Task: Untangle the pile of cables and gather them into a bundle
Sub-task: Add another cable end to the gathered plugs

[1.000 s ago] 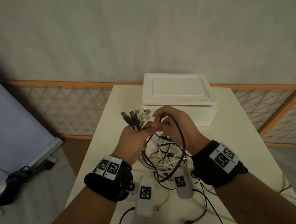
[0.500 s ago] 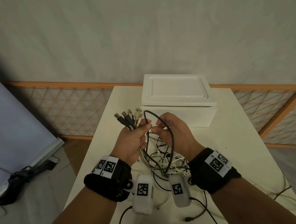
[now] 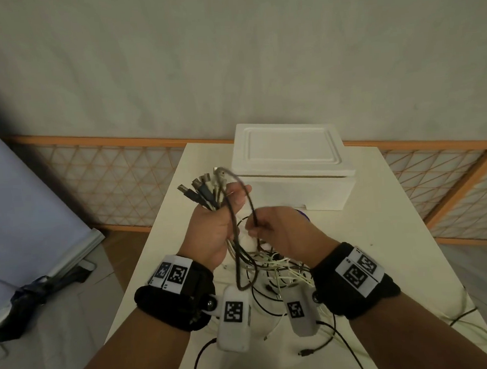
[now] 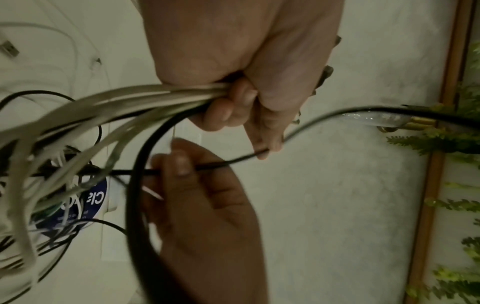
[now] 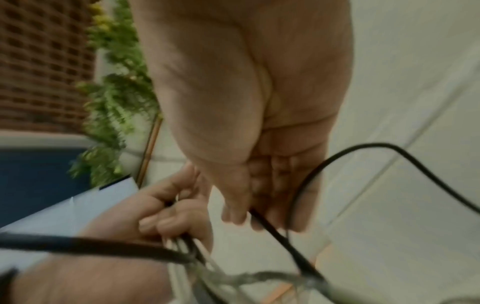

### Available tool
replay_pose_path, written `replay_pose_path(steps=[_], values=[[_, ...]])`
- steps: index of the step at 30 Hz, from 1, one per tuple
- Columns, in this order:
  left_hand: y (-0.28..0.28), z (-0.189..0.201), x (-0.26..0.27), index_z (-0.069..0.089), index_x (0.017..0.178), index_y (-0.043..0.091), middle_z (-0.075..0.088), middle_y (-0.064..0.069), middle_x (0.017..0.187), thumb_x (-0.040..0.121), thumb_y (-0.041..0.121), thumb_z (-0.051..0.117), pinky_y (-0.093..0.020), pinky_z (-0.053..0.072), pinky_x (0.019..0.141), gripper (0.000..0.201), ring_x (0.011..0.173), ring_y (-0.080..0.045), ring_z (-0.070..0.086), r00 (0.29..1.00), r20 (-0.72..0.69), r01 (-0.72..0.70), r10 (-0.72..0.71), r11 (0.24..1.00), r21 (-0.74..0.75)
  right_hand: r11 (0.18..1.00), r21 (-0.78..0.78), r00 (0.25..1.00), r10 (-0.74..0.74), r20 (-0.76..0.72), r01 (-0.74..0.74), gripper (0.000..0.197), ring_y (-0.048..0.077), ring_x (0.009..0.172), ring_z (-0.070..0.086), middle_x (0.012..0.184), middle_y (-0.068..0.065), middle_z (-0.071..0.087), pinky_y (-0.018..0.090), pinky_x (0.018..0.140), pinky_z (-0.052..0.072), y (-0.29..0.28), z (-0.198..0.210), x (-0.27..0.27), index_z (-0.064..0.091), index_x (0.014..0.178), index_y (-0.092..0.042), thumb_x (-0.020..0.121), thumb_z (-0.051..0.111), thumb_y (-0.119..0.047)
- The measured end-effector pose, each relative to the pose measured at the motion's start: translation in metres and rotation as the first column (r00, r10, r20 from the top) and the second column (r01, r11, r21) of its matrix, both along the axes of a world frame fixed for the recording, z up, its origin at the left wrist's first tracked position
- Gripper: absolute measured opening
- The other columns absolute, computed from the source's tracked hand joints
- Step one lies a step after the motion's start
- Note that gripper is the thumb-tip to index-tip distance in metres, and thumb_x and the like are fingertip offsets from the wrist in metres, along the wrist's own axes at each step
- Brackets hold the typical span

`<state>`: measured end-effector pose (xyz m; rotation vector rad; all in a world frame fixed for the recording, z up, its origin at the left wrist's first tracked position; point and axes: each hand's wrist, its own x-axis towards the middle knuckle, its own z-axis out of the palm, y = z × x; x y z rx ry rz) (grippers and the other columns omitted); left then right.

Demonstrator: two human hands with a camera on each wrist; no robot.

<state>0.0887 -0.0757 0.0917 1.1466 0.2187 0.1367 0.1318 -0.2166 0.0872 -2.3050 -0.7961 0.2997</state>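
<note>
Hands drew apart: left hand (image 3: 214,223) grips cable bundle (image 3: 205,191), right hand (image 3: 280,228) pinches black cable (image 3: 252,209).

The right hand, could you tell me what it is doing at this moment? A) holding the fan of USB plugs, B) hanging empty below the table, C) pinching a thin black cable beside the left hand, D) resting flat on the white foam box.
C: the right hand pinches a thin black cable while the left hand grips the bundle of cables.
</note>
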Motion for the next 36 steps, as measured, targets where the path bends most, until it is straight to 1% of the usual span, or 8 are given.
replay_pose_path(steps=[4,11,20,23,26,31,33,36], values=[[-0.002,-0.015,-0.001,0.069,0.083,0.026,0.051,0.009,0.052,0.085,0.013,0.070,-0.020,0.022,0.043,0.013,0.041,-0.008,0.026,0.995,-0.016,0.095,-0.094,0.984,0.153,0.966,0.248,0.976,-0.120,0.180,0.073,0.009,0.002,0.074,0.061,0.078,-0.014,0.066,0.016,0.071,0.047,-0.003,0.029,0.004,0.068,0.085,-0.021,0.086,0.063,-0.013],[0.002,-0.018,0.010,0.069,0.086,0.014,0.072,-0.005,0.077,0.089,0.013,0.065,-0.023,0.020,0.044,0.005,0.039,-0.009,0.024,0.992,-0.119,0.056,-0.031,0.976,0.212,0.730,0.649,0.968,-0.246,-0.042,0.214,0.023,0.012,0.073,0.066,0.088,0.002,0.068,0.023,0.068,0.054,-0.002,0.037,0.003,0.061,0.099,-0.011,0.080,0.074,-0.012],[0.003,-0.008,0.024,0.061,0.111,-0.011,0.037,-0.008,0.063,0.083,0.021,0.074,-0.020,0.022,0.039,0.045,0.035,-0.008,0.023,0.993,-0.117,-0.012,0.021,0.997,0.078,0.905,0.384,0.979,-0.132,-0.155,0.182,0.011,0.010,0.060,0.060,0.075,-0.002,0.062,0.026,0.059,0.051,0.016,-0.028,0.002,0.062,0.094,-0.013,0.096,0.053,-0.019],[0.006,-0.001,0.021,0.068,0.099,-0.005,0.068,-0.017,0.088,0.086,0.021,0.068,-0.020,0.023,0.039,0.029,0.034,-0.007,0.023,0.995,-0.100,0.000,0.008,0.997,0.075,0.986,-0.168,0.999,-0.008,0.041,0.015,0.022,0.017,0.079,0.063,0.089,0.005,0.068,0.033,0.076,0.052,0.015,-0.048,0.009,0.068,0.099,-0.012,0.094,0.051,-0.025],[0.009,0.004,0.015,0.070,0.097,0.005,0.072,-0.008,0.110,0.086,0.023,0.065,-0.018,0.024,0.038,0.021,0.033,-0.004,0.024,0.997,-0.074,0.044,-0.039,0.997,0.065,0.794,-0.607,0.993,0.040,0.109,0.035,0.022,0.026,0.099,0.063,0.105,0.004,0.065,0.041,0.082,0.054,0.006,-0.060,0.016,0.066,0.106,-0.017,0.087,0.056,-0.023],[0.010,-0.009,0.012,0.074,0.099,0.008,0.050,-0.017,0.094,0.062,0.035,0.076,-0.019,0.018,0.039,0.045,0.034,-0.004,0.023,0.995,-0.056,0.083,-0.081,0.996,0.044,0.999,0.021,0.994,-0.043,0.100,0.041,0.061,0.004,0.091,0.050,0.110,-0.007,0.050,0.022,0.078,0.045,0.009,-0.037,0.013,0.045,0.126,-0.020,0.072,0.073,-0.016],[0.008,-0.012,0.013,0.072,0.106,0.007,0.043,-0.012,0.070,0.068,0.031,0.070,-0.018,0.018,0.039,0.044,0.034,-0.005,0.023,0.995,-0.046,0.091,-0.090,0.996,0.023,0.980,0.186,0.997,0.070,0.045,-0.077,0.049,0.001,0.080,0.047,0.101,-0.009,0.049,0.012,0.070,0.038,0.018,-0.023,0.009,0.055,0.117,-0.011,0.071,0.069,-0.004],[0.010,-0.016,0.015,0.070,0.108,0.008,0.036,-0.001,0.045,0.073,0.029,0.066,-0.020,0.016,0.039,0.041,0.034,-0.006,0.021,0.994,-0.035,0.100,-0.099,0.994,0.040,0.971,0.222,0.996,0.091,-0.024,-0.084,0.018,0.018,0.075,0.059,0.084,-0.008,0.060,0.025,0.068,0.048,0.021,-0.018,0.007,0.066,0.097,-0.007,0.081,0.059,-0.002]])
